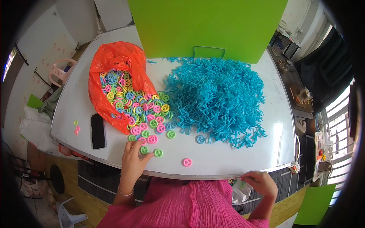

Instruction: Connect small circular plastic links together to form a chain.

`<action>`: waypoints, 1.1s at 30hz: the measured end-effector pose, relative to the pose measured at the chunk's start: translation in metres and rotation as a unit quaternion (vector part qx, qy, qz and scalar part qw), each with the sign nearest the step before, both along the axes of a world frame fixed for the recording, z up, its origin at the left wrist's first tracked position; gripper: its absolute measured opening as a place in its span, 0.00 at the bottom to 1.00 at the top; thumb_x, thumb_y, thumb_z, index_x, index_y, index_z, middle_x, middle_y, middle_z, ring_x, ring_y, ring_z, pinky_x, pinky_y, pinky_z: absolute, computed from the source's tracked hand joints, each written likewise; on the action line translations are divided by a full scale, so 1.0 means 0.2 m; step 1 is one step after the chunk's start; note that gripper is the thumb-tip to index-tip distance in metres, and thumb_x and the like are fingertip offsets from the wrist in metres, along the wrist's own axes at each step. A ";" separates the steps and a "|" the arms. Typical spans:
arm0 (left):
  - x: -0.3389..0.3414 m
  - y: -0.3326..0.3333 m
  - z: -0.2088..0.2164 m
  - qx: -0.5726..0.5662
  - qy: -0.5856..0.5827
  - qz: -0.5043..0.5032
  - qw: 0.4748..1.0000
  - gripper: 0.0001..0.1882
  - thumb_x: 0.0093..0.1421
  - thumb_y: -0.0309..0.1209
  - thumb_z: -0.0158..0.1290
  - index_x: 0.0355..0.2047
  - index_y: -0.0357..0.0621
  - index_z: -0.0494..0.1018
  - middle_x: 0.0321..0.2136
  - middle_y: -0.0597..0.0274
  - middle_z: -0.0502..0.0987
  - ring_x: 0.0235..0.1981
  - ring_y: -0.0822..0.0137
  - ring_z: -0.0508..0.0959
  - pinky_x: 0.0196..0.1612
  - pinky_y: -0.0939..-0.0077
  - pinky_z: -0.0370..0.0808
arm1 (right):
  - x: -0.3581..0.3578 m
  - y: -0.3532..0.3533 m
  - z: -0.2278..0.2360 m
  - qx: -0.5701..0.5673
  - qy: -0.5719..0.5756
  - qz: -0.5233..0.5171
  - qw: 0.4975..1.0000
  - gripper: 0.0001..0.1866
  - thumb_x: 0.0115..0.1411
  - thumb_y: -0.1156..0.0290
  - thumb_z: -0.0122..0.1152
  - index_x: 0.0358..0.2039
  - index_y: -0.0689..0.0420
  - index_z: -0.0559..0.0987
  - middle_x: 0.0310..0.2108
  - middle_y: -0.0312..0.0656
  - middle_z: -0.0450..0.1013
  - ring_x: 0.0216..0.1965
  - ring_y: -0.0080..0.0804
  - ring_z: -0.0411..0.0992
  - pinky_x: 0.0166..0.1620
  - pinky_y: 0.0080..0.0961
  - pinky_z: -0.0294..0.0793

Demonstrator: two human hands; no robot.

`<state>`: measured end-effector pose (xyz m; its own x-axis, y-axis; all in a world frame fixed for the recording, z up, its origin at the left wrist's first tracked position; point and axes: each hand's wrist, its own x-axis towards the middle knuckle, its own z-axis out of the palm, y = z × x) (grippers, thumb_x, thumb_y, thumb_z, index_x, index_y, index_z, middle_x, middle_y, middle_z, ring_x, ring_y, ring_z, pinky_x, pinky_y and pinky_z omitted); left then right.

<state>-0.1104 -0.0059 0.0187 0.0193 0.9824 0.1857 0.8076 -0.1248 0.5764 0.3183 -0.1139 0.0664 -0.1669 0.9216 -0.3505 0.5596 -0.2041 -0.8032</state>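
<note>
At the near left of the table, my left hand (133,155) reaches over several small plastic wheels, its fingers and thumb spread apart. A green wheel (144,149) lies between them, and the thumb tip meets another green wheel (158,152). My right hand (262,183) is beyond the table's front edge, fingers curled in a pinch above a white plastic bag (241,193). Something small and green shows under those fingertips; whether they hold it is unclear. A pink wheel (187,162) and a blue wheel (200,139) lie apart, nearer the middle.
An open red plastic bag (102,102) spills many-coloured wheels onto the white table (224,161). Right of it rises a big heap of turquoise plastic pieces (218,98). A dark phone (98,131) lies at left. Behind stands a green board (205,26) with a wire frame (209,47).
</note>
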 end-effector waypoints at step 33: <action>0.46 0.33 0.16 0.041 -0.162 -0.101 0.981 0.16 0.48 0.22 0.64 0.38 0.40 0.75 0.35 0.62 0.74 0.34 0.70 0.75 0.32 0.80 0.73 | -0.36 0.86 -0.04 0.502 -0.143 -0.053 0.852 0.11 0.50 0.71 0.70 0.34 0.56 0.80 0.30 0.41 0.73 0.31 0.36 0.72 0.34 0.28 0.72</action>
<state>-0.0188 0.0609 0.0514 0.1393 0.9461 0.2923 0.5381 -0.3201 0.7797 0.2469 0.0582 0.0590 -0.1051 0.7857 0.6096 0.7827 0.4435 -0.4367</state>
